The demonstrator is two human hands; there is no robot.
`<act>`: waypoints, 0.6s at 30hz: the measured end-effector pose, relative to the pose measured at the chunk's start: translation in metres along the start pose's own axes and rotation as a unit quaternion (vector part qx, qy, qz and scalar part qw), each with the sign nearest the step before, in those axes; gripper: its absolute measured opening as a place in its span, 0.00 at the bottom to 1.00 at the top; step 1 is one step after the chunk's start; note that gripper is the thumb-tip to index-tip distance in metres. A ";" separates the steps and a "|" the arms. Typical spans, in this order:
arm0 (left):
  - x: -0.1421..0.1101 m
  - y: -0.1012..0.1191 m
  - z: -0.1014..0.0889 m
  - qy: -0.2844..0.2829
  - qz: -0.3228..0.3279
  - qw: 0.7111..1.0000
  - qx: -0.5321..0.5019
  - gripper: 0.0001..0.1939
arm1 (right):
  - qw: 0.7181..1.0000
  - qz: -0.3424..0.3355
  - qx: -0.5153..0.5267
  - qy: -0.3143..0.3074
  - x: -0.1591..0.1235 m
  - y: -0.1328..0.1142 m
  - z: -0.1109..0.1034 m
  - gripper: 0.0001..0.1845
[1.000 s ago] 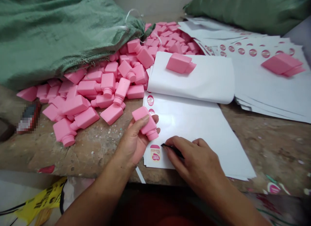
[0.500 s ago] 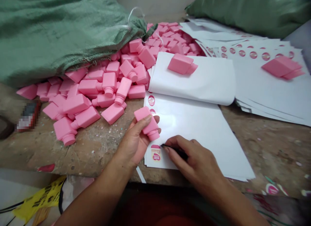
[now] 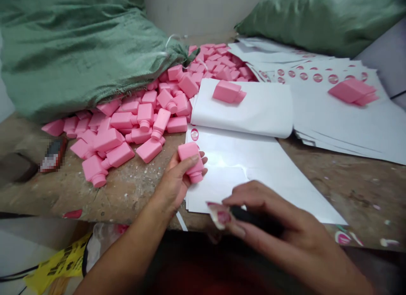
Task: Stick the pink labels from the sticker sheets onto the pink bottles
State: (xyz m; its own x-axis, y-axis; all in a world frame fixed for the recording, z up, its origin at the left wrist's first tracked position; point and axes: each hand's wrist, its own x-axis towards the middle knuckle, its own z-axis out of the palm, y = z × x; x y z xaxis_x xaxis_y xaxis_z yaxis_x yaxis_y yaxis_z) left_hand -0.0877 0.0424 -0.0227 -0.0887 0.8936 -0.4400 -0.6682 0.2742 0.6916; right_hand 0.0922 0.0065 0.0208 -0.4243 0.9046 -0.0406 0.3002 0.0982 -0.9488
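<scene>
At ten o'clock lies a heap of boxy pink plastic bottles [image 3: 145, 114], visible sides bare. At seven, the left hand [image 3: 176, 178] is closed round one unlabelled pink plastic bottle [image 3: 188, 152]; at four, the half-curled right hand [image 3: 288, 231] pinches a thin pink-and-white sticker [image 3: 218, 215], loose, not yet on the bottle.

The right hand [image 3: 304, 238] has lifted from the white sheet [image 3: 269, 170] toward the wearer; the small pink-and-cream label [image 3: 220, 216] that lay on the sheet's near left corner is now off it, held blurred at the thumb and fingertips
</scene>
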 end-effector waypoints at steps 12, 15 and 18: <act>-0.047 -0.017 0.022 -0.100 -0.060 0.993 -0.018 0.20 | 0.977 -0.020 0.096 0.188 0.009 0.005 0.010 0.13; -0.048 -0.020 0.025 -0.097 -0.059 0.993 -0.026 0.21 | 0.979 -0.019 0.081 0.187 0.008 0.007 0.010 0.13; -0.050 -0.022 0.026 -0.100 -0.049 0.993 -0.033 0.20 | 0.979 -0.024 0.077 0.187 0.010 0.008 0.010 0.12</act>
State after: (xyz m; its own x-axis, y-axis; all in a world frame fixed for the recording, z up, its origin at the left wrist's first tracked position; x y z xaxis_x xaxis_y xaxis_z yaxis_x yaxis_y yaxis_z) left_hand -0.0498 0.0006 -0.0011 0.1232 0.9184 -0.3759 -0.7141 0.3451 0.6090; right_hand 0.0823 0.0119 0.0100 -0.0830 0.9919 0.0965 0.1432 0.1077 -0.9838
